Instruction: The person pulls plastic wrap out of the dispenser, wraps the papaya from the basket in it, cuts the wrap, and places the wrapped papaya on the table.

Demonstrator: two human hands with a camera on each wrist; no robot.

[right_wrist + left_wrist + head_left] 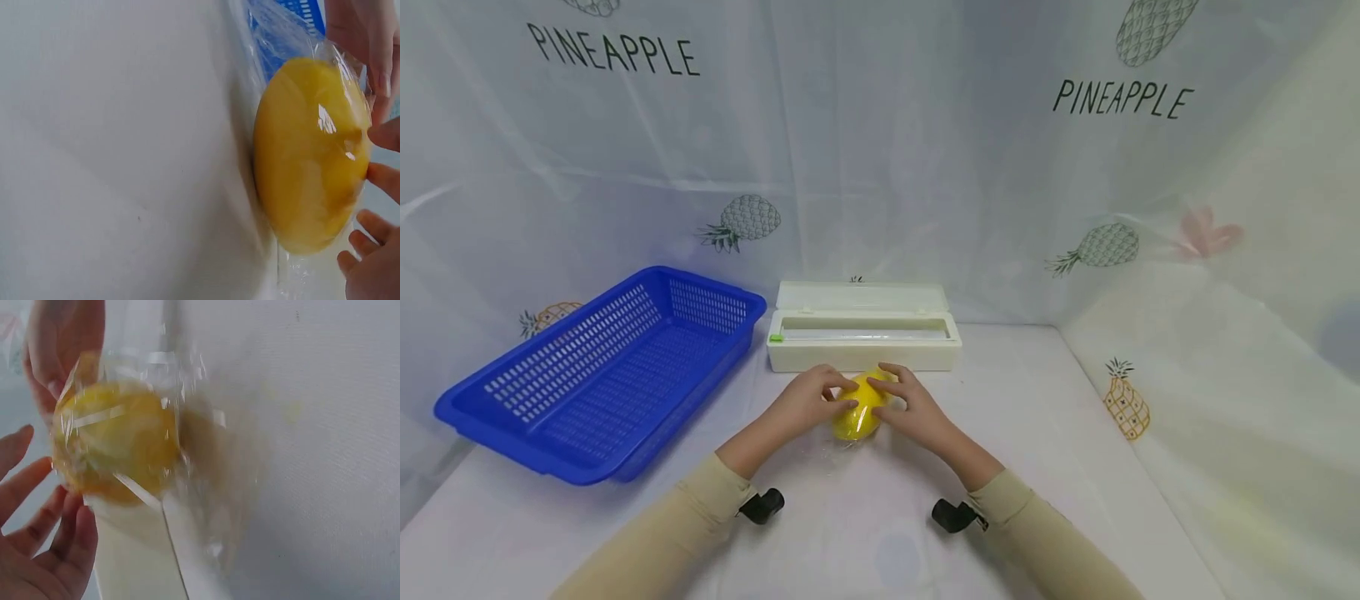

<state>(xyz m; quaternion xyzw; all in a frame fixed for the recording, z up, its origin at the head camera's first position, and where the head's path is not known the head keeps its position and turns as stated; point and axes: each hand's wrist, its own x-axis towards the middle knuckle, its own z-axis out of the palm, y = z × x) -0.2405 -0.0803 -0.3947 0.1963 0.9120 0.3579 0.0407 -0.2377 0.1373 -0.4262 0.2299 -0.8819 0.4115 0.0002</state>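
A smooth yellow oval fruit (859, 407), perhaps a mango, lies on the white table wrapped in clear plastic film. Loose film (219, 481) spreads out from it in the left wrist view. My left hand (812, 398) is at its left side, fingertips touching the wrap with thumb and fingers apart. From the other side, my right hand (916, 408) touches the film with its thumb and fingertips, its other fingers spread and loosely bent. The wrapped fruit (309, 156) shows shiny creases in the right wrist view. The fruit's underside is hidden.
Just behind the fruit stands a white cling film dispenser (865, 358), lid raised, with a green slider (777, 338) at its left end. A blue perforated basket (700, 400) occupies the left. A pineapple-print cloth (917, 167) hangs behind.
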